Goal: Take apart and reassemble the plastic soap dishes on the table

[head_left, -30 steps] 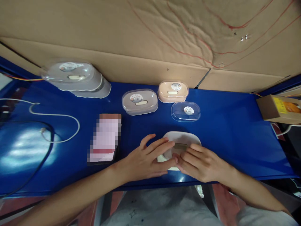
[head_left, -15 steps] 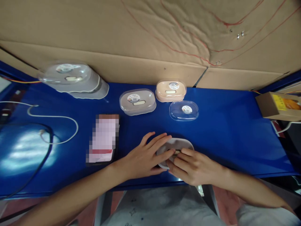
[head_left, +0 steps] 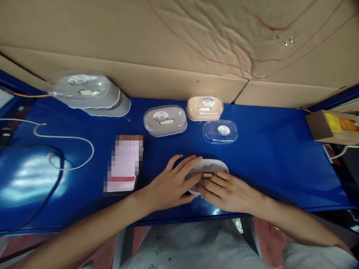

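Note:
Near the front edge of the blue table sits a grey oval plastic container (head_left: 214, 164) with a pale rim and a tan bar (head_left: 208, 175) across a slot in its middle. My left hand (head_left: 169, 186) grips its left side, the fingers reaching over the top and the thumb low at the near edge. The index fingertip touches the bar's left end. From the right, my right hand (head_left: 230, 190) has bent fingers pressed on the container around the bar's right end and near edge. Much of the container's near and right side is hidden under the fingers.
Behind are a clear lid (head_left: 220, 131), a peach container (head_left: 205, 108) and a grey container (head_left: 165, 120). A stack of grey containers (head_left: 92, 93) stands back left. A phone (head_left: 125, 162) and cables (head_left: 63, 138) lie left. A cardboard box (head_left: 321, 125) is right, cardboard wall behind.
The container and the fingers on it have shifted slightly up and left, and more of the tan bar shows. Both hands stay on the container.

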Available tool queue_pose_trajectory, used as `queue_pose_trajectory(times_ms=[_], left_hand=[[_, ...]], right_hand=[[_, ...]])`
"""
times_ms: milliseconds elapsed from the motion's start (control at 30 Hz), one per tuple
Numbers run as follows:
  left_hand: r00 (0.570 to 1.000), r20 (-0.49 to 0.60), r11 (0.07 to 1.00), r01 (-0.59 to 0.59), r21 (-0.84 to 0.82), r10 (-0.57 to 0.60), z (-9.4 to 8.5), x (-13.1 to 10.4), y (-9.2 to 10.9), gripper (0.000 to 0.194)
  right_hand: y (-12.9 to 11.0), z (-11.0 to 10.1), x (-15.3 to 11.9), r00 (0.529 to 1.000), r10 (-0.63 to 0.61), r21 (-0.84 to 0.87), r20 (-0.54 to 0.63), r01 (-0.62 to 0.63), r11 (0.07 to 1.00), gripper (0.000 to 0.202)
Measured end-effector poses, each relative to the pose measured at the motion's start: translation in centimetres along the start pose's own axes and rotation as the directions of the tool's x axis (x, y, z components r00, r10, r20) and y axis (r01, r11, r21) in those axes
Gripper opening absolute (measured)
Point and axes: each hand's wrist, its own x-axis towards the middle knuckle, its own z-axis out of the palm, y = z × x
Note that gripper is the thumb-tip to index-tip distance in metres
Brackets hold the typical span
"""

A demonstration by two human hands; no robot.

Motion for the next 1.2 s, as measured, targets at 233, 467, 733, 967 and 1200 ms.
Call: queue_pose_trajectory(times_ms=[233, 467, 733, 967, 1200], left_hand=[[0.997, 0.004, 0.997, 0.081, -0.001, -0.081, -0.1, 0.1, -0.1, 0.039], [0.995, 0.044, 0.996, 0.094, -0.004, -0.094, -0.2, 0.1, -0.3, 0.048], [0.992, 0.062, 0.993, 0.113, -0.020, -0.112, -0.3, 0.0, -0.1, 0.046], [0.989, 0.025, 0.989, 0.147, -0.031, -0.146, -0.4, -0.1, -0.3, 0.057], [0.930, -0.140, 0.937, 0.325, -0.128, -0.341, 1.0, -0.3, -0.5, 0.086]], right_hand=[[0.5, 0.5, 0.0, 1.000, 0.023, 0.000, -0.015, -0.023, 1.000, 0.020], [2.1, 0.7, -0.4, 0.993, 0.087, 0.178, -0.080, -0.072, 0.981, 0.034], [7.7, 1.6, -2.4, 0.768, 0.640, 0.031, -0.032, -0.639, 0.768, 0.057], [8.0, 1.6, -2.6, 0.762, 0.644, 0.088, -0.067, -0.639, 0.764, 0.048], [5.8, 0.3, -1.9, 0.828, 0.546, 0.318, -0.129, -0.487, 0.814, 0.041]])
